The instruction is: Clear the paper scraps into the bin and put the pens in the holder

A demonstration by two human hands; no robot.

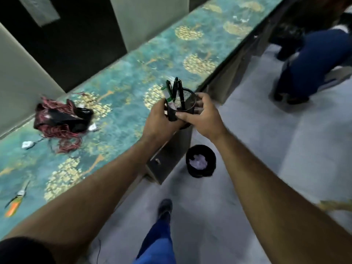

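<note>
A black mesh pen holder [187, 103] with several dark pens [176, 88] standing in it is held up at the counter's front edge. My left hand [161, 119] wraps its left side and my right hand [202, 115] grips its right side and rim. Below on the floor stands a black bin [201, 161] with pale paper scraps [198, 162] inside. Small white scraps [93, 127] lie on the teal patterned counter [123, 88] beside a tangle of wires.
A bundle of red and black wires [61, 119] lies at the counter's left. An orange-handled tool [14, 204] rests near the left front edge. A dark cabinet [167, 162] stands under the counter. Another person in blue [314, 63] crouches at the far right. My shoe [164, 208] is on the grey floor.
</note>
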